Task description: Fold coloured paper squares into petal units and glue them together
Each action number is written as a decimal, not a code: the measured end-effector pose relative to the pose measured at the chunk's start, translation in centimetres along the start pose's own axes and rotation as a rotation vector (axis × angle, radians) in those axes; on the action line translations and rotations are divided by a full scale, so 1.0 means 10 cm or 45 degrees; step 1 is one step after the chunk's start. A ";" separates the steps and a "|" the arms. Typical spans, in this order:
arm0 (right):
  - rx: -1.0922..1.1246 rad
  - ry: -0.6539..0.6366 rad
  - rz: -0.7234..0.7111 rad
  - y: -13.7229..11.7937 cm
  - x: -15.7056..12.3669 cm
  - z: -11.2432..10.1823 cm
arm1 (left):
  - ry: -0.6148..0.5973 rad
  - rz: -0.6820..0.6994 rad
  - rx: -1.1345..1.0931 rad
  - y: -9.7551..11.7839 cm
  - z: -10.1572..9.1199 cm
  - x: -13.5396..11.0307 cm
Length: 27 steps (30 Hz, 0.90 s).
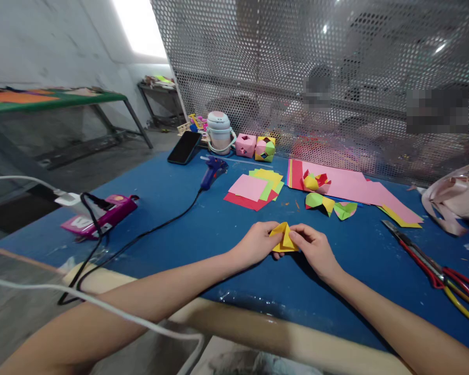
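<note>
Left hand point(258, 242) and right hand point(316, 248) pinch yellow paper point(286, 241); the power strip point(121, 209) at nine o'clock bears an illegible label point(106, 227).

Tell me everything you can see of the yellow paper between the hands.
The yellow paper is a small, bright piece, thin-looking and folded, with creases, overlapping flaps and a peak pointing toward the far side. The left hand grips its left side, thumb on top; the right hand pinches its right side. Fingers cover parts of both sides, so its full outline is hidden. It is over the near part of the blue table; whether it touches the surface, I can't tell.
</note>
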State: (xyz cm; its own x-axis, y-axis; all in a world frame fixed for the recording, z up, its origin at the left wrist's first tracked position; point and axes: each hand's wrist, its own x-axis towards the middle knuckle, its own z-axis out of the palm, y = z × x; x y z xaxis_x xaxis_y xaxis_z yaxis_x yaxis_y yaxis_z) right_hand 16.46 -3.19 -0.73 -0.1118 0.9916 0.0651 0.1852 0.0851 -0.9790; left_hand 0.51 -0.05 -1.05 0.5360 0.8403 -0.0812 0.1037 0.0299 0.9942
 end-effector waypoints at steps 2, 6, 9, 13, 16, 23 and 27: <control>-0.094 0.024 -0.033 0.01 0.00 0.00 | 0.002 -0.011 0.003 0.00 0.00 0.00; -0.244 0.065 -0.099 0.02 -0.01 0.00 | -0.001 -0.031 -0.009 0.04 0.01 -0.01; -0.307 0.090 -0.145 0.02 -0.01 0.01 | -0.009 -0.040 -0.018 0.05 0.00 -0.01; -0.337 0.120 -0.177 0.02 -0.02 0.01 | -0.034 -0.029 -0.047 0.04 -0.01 -0.01; -0.353 0.133 -0.244 0.02 -0.02 0.02 | -0.039 -0.036 -0.055 0.04 -0.01 -0.01; -0.410 0.111 -0.378 0.02 -0.04 0.01 | -0.050 -0.047 -0.142 0.04 0.01 -0.01; -0.454 0.107 -0.413 0.04 -0.04 0.01 | -0.052 -0.054 -0.166 0.03 0.01 0.00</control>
State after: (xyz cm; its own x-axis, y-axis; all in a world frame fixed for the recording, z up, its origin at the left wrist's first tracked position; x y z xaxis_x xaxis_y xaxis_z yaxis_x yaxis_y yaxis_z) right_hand 16.50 -3.54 -1.19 -0.1429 0.9115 0.3858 0.4782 0.4048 -0.7794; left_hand 0.59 -0.13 -0.78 0.5677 0.8140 -0.1233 0.0187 0.1369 0.9904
